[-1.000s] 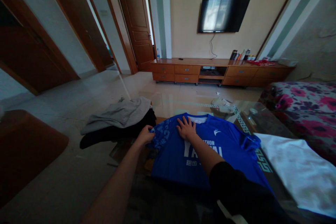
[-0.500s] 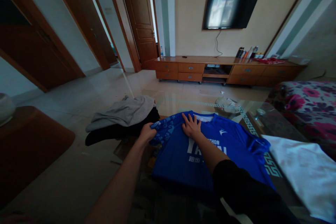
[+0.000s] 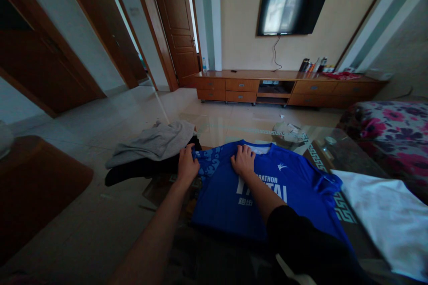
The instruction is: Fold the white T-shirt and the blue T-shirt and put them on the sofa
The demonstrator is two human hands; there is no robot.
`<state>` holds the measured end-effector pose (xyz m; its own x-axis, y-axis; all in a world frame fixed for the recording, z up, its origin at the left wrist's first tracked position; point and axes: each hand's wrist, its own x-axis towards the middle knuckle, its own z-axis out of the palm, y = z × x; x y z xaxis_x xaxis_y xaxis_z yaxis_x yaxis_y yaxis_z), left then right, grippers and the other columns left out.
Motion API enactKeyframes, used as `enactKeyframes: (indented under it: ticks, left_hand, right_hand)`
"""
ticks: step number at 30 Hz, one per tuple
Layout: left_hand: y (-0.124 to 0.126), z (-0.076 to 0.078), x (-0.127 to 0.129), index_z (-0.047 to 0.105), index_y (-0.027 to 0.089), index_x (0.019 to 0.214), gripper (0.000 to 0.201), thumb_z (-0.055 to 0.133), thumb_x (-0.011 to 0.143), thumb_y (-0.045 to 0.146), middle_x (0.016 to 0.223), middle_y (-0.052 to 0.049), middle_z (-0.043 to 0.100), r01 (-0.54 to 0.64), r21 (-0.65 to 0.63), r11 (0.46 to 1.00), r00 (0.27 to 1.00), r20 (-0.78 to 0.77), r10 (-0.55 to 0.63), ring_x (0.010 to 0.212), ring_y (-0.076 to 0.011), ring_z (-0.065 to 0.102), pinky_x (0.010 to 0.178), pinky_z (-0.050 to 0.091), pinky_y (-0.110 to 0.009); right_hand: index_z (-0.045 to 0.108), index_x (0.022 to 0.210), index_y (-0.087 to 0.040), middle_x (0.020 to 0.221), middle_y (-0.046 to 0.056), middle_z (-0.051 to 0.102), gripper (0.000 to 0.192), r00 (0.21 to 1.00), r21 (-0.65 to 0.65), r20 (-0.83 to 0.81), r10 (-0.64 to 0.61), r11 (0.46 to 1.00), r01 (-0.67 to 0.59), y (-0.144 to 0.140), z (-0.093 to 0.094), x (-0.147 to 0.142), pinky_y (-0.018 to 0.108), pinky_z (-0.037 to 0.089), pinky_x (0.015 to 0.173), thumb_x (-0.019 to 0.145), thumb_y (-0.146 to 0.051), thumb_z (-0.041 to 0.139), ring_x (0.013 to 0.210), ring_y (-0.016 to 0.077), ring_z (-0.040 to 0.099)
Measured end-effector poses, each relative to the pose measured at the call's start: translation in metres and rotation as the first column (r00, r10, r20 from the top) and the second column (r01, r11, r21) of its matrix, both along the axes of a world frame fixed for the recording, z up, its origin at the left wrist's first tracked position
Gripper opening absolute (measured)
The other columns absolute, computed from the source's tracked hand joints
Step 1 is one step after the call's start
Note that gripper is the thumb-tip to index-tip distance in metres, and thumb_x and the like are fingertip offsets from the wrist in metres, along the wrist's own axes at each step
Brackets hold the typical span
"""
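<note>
Shirt, blue (image 3: 230, 196): flat on glass table (image 3: 317, 151), front up, collar away from me. Left hand (image 3: 187, 165): moved since a second ago from sleeve edge up onto patterned sleeve, fingers closed on cloth. Right hand (image 3: 243, 160): open, pressing below collar, unmoved. Grey and black clothes (image 3: 150, 147) touching sleeve, crowding left side. White cloth (image 3: 384, 218) at right.

i'm facing a beige wall (image 3: 240, 13) where a dark tv (image 3: 294, 8) is hanging above a long wooden cabinet (image 3: 284, 89) with drawers. pale floor tiles (image 3: 110, 120) are reflecting dim daylight. brown wooden doors (image 3: 175, 22) are standing along my left side. a floral-covered sofa (image 3: 388, 129) is sitting to my right, beside the glass tabletop (image 3: 321, 151).
</note>
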<state>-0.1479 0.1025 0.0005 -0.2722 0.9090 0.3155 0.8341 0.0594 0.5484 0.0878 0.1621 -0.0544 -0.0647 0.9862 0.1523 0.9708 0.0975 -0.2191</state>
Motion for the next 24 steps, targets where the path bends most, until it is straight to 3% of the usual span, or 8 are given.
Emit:
enactKeyframes:
  ticks: [2, 4, 6, 8, 11, 13, 18, 24]
  left_hand:
    - [-0.009, 0.017, 0.028, 0.044, 0.021, 0.146, 0.057, 0.047, 0.09, 0.009, 0.139, -0.013, 0.052, 0.179, 0.061, 0.982, 0.983, -0.058, -0.176, 0.125, -0.024, 0.057, 0.109, 0.042, -0.034]
    - [-0.02, 0.03, 0.059, 0.039, 0.028, 0.152, 0.062, 0.046, 0.092, 0.012, 0.149, -0.009, 0.046, 0.383, -0.033, 0.923, 0.915, -0.12, -0.384, 0.127, -0.0249, 0.056, 0.107, 0.045, -0.035]
    - [-0.031, 0.036, 0.082, 0.034, 0.036, 0.154, 0.071, 0.055, 0.09, 0.018, 0.159, -0.004, 0.035, 0.615, -0.168, 0.77, 0.761, -0.127, -0.636, 0.131, -0.0264, 0.054, 0.106, 0.047, -0.036]
    - [-0.039, 0.035, 0.093, 0.032, 0.04, 0.155, 0.072, 0.057, 0.09, 0.021, 0.162, -0.002, 0.031, 0.697, -0.207, 0.687, 0.685, -0.091, -0.723, 0.133, -0.0268, 0.052, 0.107, 0.046, -0.036]
    - [-0.043, 0.024, 0.086, 0.041, 0.03, 0.15, 0.059, 0.047, 0.092, 0.017, 0.152, -0.009, 0.044, 0.579, -0.206, 0.789, 0.799, -0.05, -0.599, 0.129, -0.0246, 0.055, 0.108, 0.044, -0.035]
    - [-0.045, 0.013, 0.074, 0.05, 0.021, 0.141, 0.054, 0.049, 0.088, 0.013, 0.139, -0.014, 0.053, 0.475, -0.283, 0.833, 0.855, -0.077, -0.513, 0.124, -0.0247, 0.057, 0.109, 0.042, -0.035]
    - [-0.059, -0.005, 0.054, 0.055, 0.014, 0.133, 0.067, 0.069, 0.067, 0.015, 0.137, -0.021, 0.052, 0.321, -0.527, 0.787, 0.846, -0.214, -0.488, 0.127, -0.0357, 0.053, 0.107, 0.042, -0.043]
    - [-0.064, -0.008, 0.045, 0.061, 0.013, 0.124, 0.041, 0.058, 0.083, 0.02, 0.121, -0.024, 0.065, 0.181, -0.603, 0.777, 0.897, -0.223, -0.382, 0.113, -0.0332, 0.066, 0.095, 0.05, -0.041]
  right_hand:
    - [0.049, 0.141, -0.017, 0.145, 0.02, 0.045, 0.05, 1.0, -0.019, 0.006, -0.002, 1.0, 0.002, -0.002, 0.003, 0.001, 0.053, 0.025, 0.11, 0.101, -0.041, 0.032, 0.134, 0.0359, 0.034]
    - [0.053, 0.136, -0.019, 0.143, 0.018, 0.048, 0.045, 1.0, -0.056, -0.012, 0.023, 0.998, -0.023, 0.0, 0.006, 0.006, 0.05, 0.029, 0.108, 0.102, -0.038, 0.031, 0.131, 0.0341, 0.038]
    - [0.058, 0.132, -0.022, 0.141, 0.015, 0.053, 0.042, 0.996, -0.11, -0.067, 0.065, 0.991, -0.072, 0.007, 0.01, 0.017, 0.045, 0.034, 0.105, 0.102, -0.035, 0.032, 0.129, 0.0314, 0.042]
    - [0.064, 0.128, -0.023, 0.136, 0.01, 0.059, 0.041, 0.986, -0.165, -0.124, 0.109, 0.978, -0.129, 0.016, 0.017, 0.032, 0.038, 0.037, 0.104, 0.101, -0.03, 0.033, 0.125, 0.0268, 0.049]
    - [0.068, 0.126, -0.022, 0.129, 0.006, 0.067, 0.045, 0.977, -0.205, -0.155, 0.145, 0.963, -0.175, 0.028, 0.029, 0.052, 0.029, 0.039, 0.101, 0.1, -0.021, 0.031, 0.119, 0.0206, 0.057]
    - [0.067, 0.129, -0.02, 0.127, 0.006, 0.069, 0.046, 0.976, -0.217, -0.159, 0.151, 0.959, -0.184, 0.029, 0.037, 0.06, 0.027, 0.041, 0.099, 0.1, -0.021, 0.03, 0.117, 0.0198, 0.06]
    - [0.065, 0.125, -0.021, 0.126, 0.01, 0.067, 0.038, 0.979, -0.273, -0.129, 0.157, 0.944, -0.187, 0.007, 0.038, 0.056, 0.031, 0.044, 0.096, 0.097, -0.04, 0.049, 0.114, 0.0232, 0.06]
    - [0.051, 0.137, -0.022, 0.142, 0.018, 0.048, 0.055, 0.994, -0.303, -0.035, 0.102, 0.947, -0.108, -0.02, 0.026, 0.041, 0.052, 0.042, 0.099, 0.091, -0.052, 0.057, 0.133, 0.036, 0.041]
